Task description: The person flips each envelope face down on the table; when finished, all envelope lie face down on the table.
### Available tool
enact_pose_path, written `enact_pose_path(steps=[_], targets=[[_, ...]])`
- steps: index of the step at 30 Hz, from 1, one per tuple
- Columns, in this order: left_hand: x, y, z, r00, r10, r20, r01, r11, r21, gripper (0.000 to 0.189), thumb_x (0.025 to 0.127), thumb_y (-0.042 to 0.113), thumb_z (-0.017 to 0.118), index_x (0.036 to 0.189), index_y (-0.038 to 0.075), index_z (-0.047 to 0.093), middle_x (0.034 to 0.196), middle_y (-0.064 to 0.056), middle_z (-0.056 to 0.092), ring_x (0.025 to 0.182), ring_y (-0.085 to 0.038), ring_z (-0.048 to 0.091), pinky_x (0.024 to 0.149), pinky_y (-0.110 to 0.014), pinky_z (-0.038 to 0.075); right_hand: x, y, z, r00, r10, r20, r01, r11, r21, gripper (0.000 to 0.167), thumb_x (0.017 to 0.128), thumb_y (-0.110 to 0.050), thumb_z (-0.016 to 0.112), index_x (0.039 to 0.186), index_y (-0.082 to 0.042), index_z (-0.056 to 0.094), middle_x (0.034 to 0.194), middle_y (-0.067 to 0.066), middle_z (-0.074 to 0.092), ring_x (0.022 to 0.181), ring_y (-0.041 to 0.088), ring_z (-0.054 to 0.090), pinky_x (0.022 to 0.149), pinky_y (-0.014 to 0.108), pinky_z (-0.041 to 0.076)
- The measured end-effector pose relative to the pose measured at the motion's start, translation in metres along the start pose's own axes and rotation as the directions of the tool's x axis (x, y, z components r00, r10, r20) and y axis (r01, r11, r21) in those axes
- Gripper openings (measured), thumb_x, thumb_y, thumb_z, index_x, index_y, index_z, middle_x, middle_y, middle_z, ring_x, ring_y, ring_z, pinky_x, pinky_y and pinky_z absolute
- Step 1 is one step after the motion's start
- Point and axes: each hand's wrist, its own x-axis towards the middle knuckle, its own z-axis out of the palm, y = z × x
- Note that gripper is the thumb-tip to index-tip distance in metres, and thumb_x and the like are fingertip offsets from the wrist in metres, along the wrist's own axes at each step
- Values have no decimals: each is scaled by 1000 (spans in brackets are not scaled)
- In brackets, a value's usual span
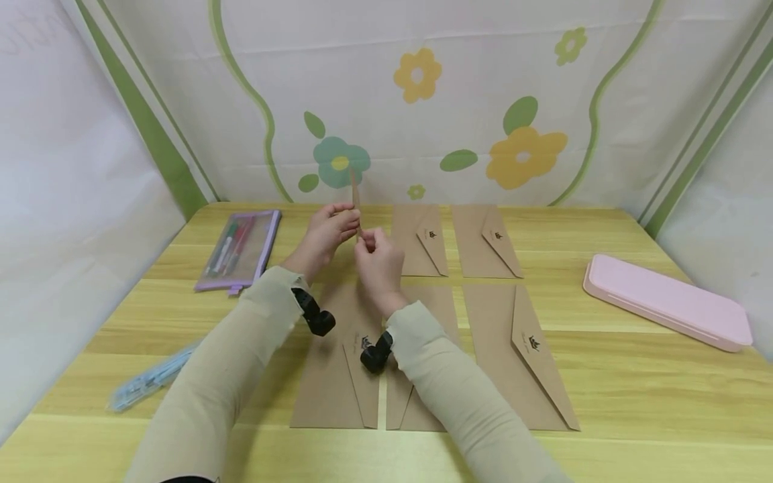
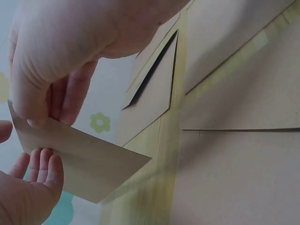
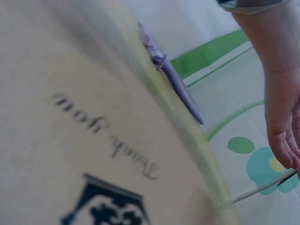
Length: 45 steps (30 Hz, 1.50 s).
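- Left hand (image 1: 329,235) and right hand (image 1: 380,265) both pinch a kraft envelope (image 2: 89,161); uneven pulling could crease it;
- a dragging right sleeve (image 1: 471,386) could skew the tabletop envelopes (image 1: 329,376)

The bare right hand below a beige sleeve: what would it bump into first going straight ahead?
Past the flat brown paper piece it pinches, the right hand would probably meet the bare left hand, though depth is unclear.

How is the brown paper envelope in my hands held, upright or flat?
Upright: the held brown paper envelope shows edge-on in the head view, as a thin, near-vertical strip.
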Motion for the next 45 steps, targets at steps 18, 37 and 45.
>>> enact_pose_path(steps=[18, 37, 45], targets=[[-7, -24, -13, 977, 110, -182, -151, 961, -230, 25, 90, 3, 53, 113, -8, 54, 82, -3, 60, 76, -11, 58, 80, -23, 50, 13, -5, -6, 916, 354, -188, -243, 863, 442, 8, 77, 0, 66, 80, 3, 59, 69, 9, 62, 57, 10, 58, 51, 16, 46], [-13, -35, -17, 969, 60, -238, -122, 960, -253, 11, 89, 1, 54, 88, 11, 59, 90, -2, 57, 77, -7, 56, 75, -18, 50, 11, 0, -1, 689, 724, 33, -389, 331, 860, 23, 78, 14, 54, 82, -5, 41, 74, 4, 41, 65, 13, 54, 67, 27, 56], [-12, -39, -11, 967, 53, -249, -121, 957, -266, 11, 90, 3, 55, 100, 2, 60, 90, 0, 56, 78, -8, 54, 78, -21, 51, 7, 0, 2, 648, 759, 68, -392, 255, 884, 25, 76, 16, 53, 80, -5, 40, 77, 7, 42, 65, 14, 54, 68, 28, 56]])
